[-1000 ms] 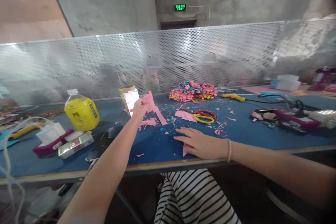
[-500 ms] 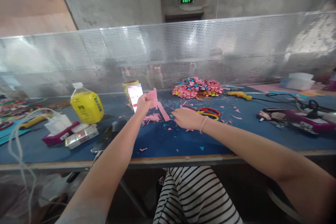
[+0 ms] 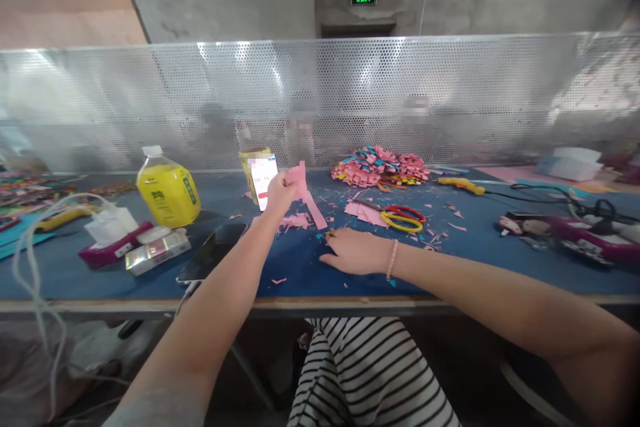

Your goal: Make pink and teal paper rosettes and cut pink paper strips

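Perforated metal partition (image 3: 320, 73): runs the full width, behind the scissors (image 3: 386, 215).
Bench (image 3: 300, 280): blue surface carrying the scissors, which have one red and one yellow handle loop.
Heap of fringed pink, blue and yellow paper (image 3: 375, 167): behind the scissors.
Clear bottle of yellow liquid (image 3: 173, 197): upright, well to the left of the scissors.
Right hand (image 3: 357, 250): palm down, just in front and to the left of the scissors, fingers partly bent. Whether anything lies under the fingers cannot be told.
Left hand (image 3: 280, 192): left of and slightly beyond the scissors, pinching a piece of pink paper by its near edge between thumb and fingers.
White-screened phone (image 3: 263, 190): upright, just beside the left hand, on the side away from the scissors.
Piece of pink paper (image 3: 299, 179): raised left of the scissors, with a pink strip (image 3: 316, 211) below it. Whether the two are joined cannot be confirmed.
Handling, as judged: light, limp, easily creased or torn, little risk of slipping. Best hold is a light pinch at a solid edge, away from narrow tabs.
Pink scraps (image 3: 297, 221): scattered left of the scissors.
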